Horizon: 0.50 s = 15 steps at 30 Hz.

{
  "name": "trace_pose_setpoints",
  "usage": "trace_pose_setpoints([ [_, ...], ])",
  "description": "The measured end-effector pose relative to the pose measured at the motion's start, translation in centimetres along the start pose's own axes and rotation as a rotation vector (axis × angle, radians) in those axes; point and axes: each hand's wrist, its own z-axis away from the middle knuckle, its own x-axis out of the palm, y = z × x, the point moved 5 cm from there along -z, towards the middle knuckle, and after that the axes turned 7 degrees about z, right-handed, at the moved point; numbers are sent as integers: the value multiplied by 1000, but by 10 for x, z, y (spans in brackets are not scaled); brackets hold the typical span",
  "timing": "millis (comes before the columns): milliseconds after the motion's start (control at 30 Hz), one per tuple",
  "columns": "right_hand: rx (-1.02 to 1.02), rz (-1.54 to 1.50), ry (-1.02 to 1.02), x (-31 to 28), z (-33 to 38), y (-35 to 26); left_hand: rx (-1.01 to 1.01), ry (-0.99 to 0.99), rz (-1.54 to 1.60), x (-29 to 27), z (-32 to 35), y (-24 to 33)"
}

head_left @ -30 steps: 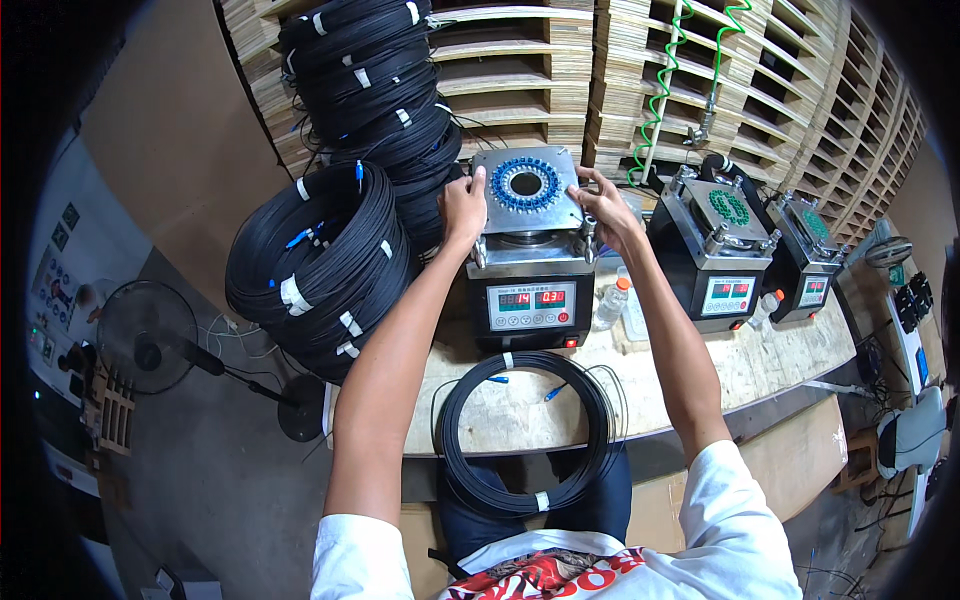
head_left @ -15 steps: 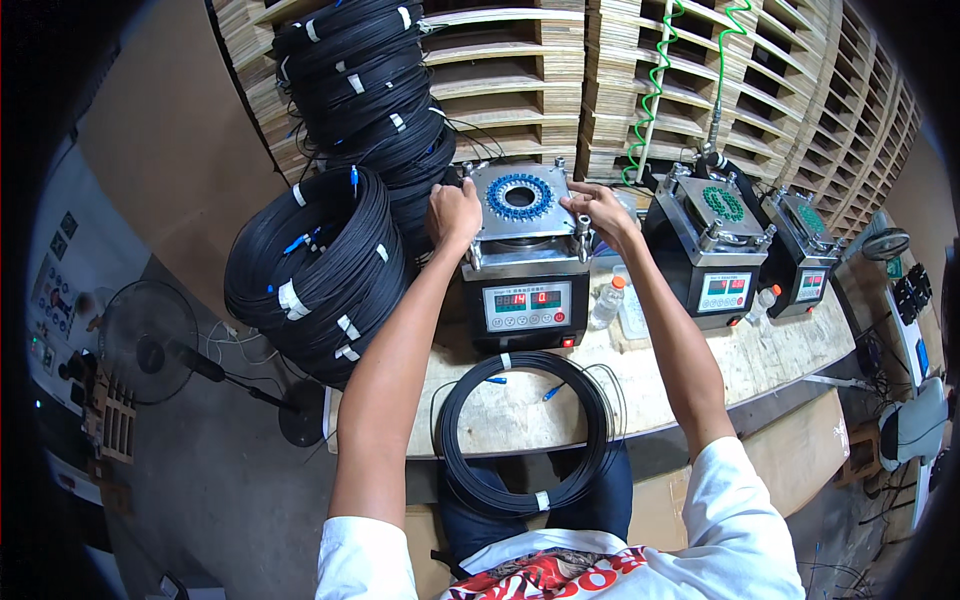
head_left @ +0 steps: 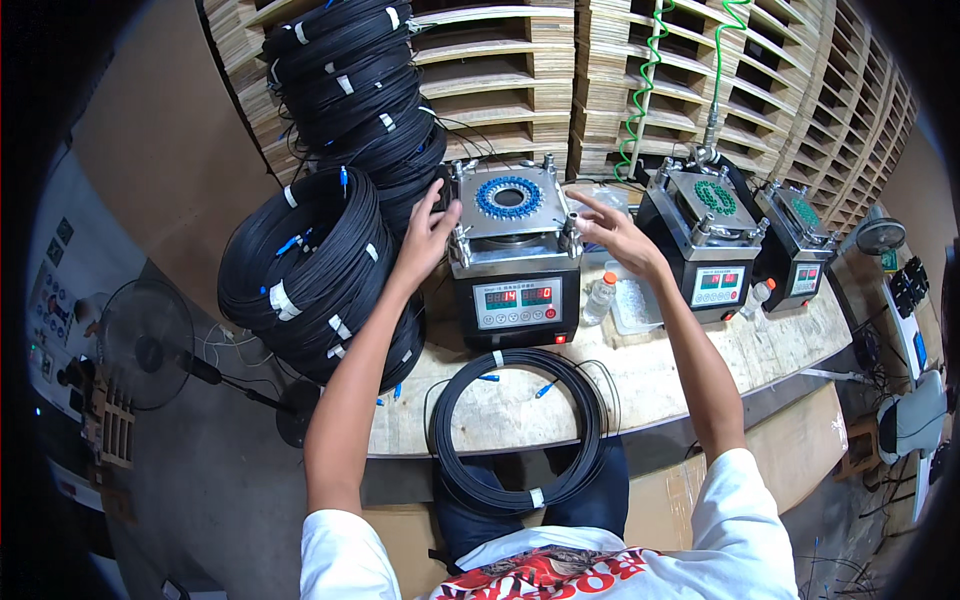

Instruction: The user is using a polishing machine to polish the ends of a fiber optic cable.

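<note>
A benchtop polishing machine (head_left: 515, 258) stands in front of me, its lit red digits and button panel facing my way. On top lies a square metal plate (head_left: 470, 212) carrying a ring of blue connectors (head_left: 509, 199) around a central hole. My left hand (head_left: 432, 232) is open beside the plate's left edge, fingers apart and holding nothing. At the right edge, close to the front corner post (head_left: 571, 232), my right hand (head_left: 615, 232) is open with its fingers spread. Nearer to me, a coil of black cable (head_left: 450, 455) with blue-tipped ends rests partly on the table edge and over my lap.
Stacked black cable coils (head_left: 300, 270) rise at the left. Beside the machine are an orange-capped bottle (head_left: 600, 298) and a clear tray (head_left: 635, 305). Two similar machines (head_left: 700, 250) with green connectors stand rightward. Wooden pallets (head_left: 480, 85) line the back; a fan (head_left: 145, 345) stands left.
Both hands have let go of the plate's edges and moved outward, their fingers opening. The view has shifted slightly; the plate and the cable coil stay in place.
</note>
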Motion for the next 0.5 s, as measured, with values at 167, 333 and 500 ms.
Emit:
trace_pose_setpoints([
  [167,-36,-33,132,12,5,5,378,45,-297,8,38,19],
  [333,-48,99,319,22,-4,17,543,191,-732,24,37,48],
  [500,-109,347,525,34,-7,8,519,162,-1093,51,28,63],
])
